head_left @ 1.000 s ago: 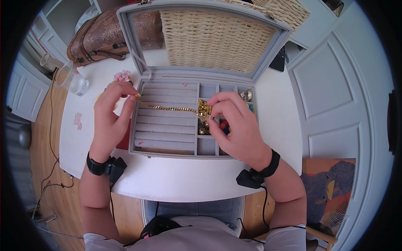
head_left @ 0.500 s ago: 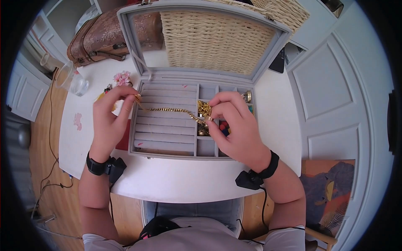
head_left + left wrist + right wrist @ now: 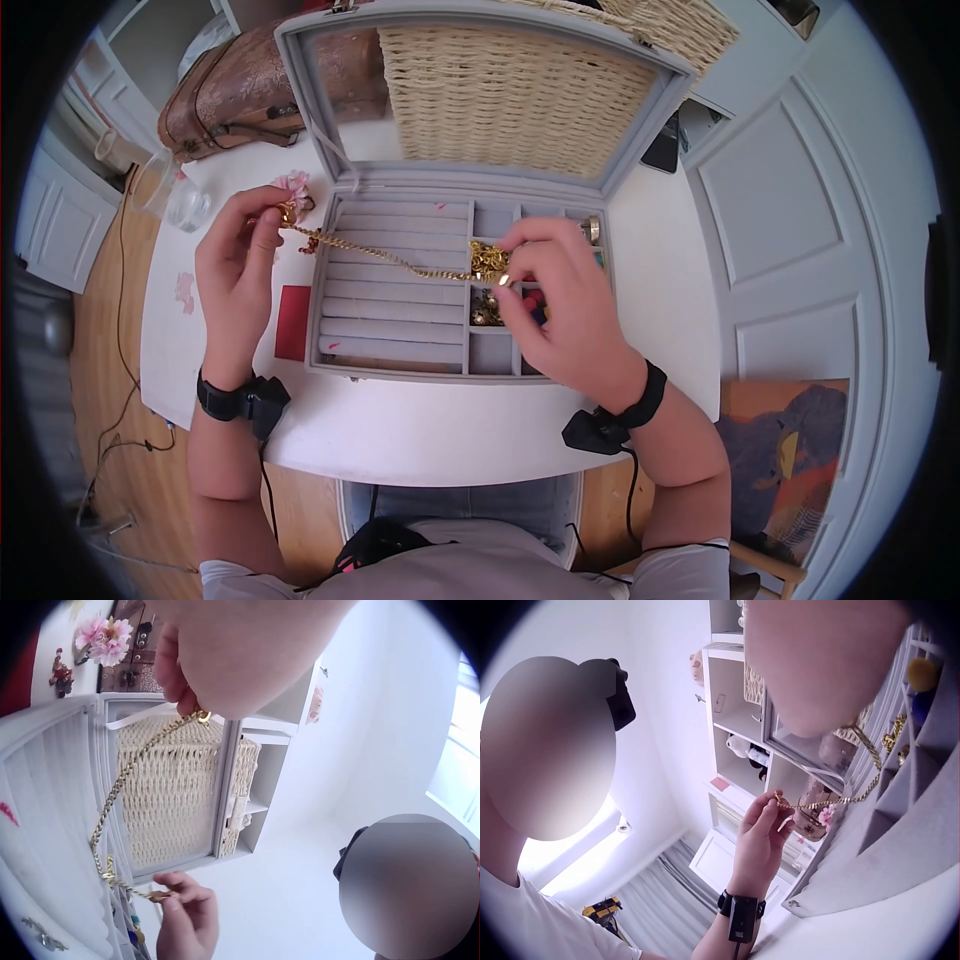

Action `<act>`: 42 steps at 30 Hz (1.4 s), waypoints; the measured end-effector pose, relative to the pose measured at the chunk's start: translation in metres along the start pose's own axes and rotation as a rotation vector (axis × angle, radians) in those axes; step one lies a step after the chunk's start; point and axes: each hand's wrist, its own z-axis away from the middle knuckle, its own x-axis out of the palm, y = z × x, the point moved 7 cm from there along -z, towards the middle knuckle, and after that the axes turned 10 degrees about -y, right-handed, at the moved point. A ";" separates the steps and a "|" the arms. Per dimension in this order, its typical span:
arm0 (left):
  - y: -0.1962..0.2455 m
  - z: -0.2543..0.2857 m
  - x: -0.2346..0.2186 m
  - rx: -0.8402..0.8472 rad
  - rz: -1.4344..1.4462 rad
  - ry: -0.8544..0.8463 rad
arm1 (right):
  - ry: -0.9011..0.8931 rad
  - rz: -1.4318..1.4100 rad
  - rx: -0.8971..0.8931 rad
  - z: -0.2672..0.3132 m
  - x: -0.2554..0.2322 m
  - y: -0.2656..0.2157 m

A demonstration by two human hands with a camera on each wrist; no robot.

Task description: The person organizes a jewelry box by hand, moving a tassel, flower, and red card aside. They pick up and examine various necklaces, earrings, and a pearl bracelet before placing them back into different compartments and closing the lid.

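A gold chain [image 3: 385,256] hangs slack between both hands over the open grey jewelry box [image 3: 395,370]. My left hand [image 3: 232,270] pinches one end between thumb and fingers, left of the box near the pink flowers [image 3: 297,186]. At the other end, my right hand [image 3: 570,300] pinches the chain above the small compartments. More gold chain [image 3: 488,260] lies heaped in one compartment just beside the right fingertips. In the left wrist view, a gold clasp [image 3: 203,716] shows by the left fingers. Padded ring rolls [image 3: 400,305] fill the box's left side.
The box's glass lid stands raised, with a woven basket [image 3: 510,100] behind it. A red card [image 3: 292,322] lies against the box's left side. Further back left are a brown case [image 3: 235,95] and a clear glass [image 3: 188,206]. A phone [image 3: 662,150] lies at the back right.
My left hand has moved left and slightly away from me, drawing the chain out longer and uncovering the red card. The right hand has stayed nearly in place.
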 end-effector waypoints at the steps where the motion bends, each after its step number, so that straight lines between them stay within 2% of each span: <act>1: -0.001 0.000 0.002 0.006 -0.014 -0.029 | -0.029 -0.062 0.017 0.000 0.006 0.004; 3: 0.000 0.001 0.010 0.023 -0.019 -0.071 | -0.062 -0.125 0.032 -0.001 0.010 0.006; 6: 0.004 0.002 0.013 0.052 -0.038 -0.120 | 0.021 -0.022 -0.051 0.000 0.002 0.000; 8: 0.006 0.000 0.008 0.090 0.026 -0.113 | -0.096 -0.055 -0.001 0.000 0.012 0.003; 9: 0.005 -0.001 0.008 0.091 0.026 -0.118 | -0.092 -0.056 0.002 0.000 0.012 0.003; 11: 0.002 -0.001 0.008 0.085 0.017 -0.139 | -0.009 -0.066 -0.060 0.000 0.006 -0.001; 15: -0.002 0.001 0.016 0.025 0.104 -0.125 | -0.011 -0.037 -0.062 -0.001 0.007 -0.003; 21: -0.003 0.002 0.019 0.005 0.153 -0.099 | -0.042 -0.083 -0.052 0.001 0.009 0.000; 27: 0.003 0.012 0.032 -0.001 0.243 -0.145 | -0.107 -0.146 -0.019 0.001 0.012 -0.005; 29: 0.034 0.020 0.049 0.181 0.080 -0.303 | -0.065 -0.127 -0.151 -0.001 0.011 -0.018; 32: 0.059 0.033 0.073 0.364 0.018 -0.527 | -0.094 -0.241 -0.137 0.002 0.019 -0.034; 33: 0.062 0.038 0.077 0.361 0.020 -0.525 | -0.095 -0.276 -0.139 0.003 0.023 -0.039; 35: 0.049 0.046 0.091 0.101 0.281 -0.620 | -0.106 -0.312 -0.148 0.005 0.032 -0.041; 38: 0.039 0.048 0.095 0.070 0.378 -0.576 | -0.140 -0.353 -0.142 0.010 0.044 -0.037; 42: 0.034 0.046 0.091 0.035 0.358 -0.561 | -0.191 -0.387 -0.094 0.009 0.048 -0.032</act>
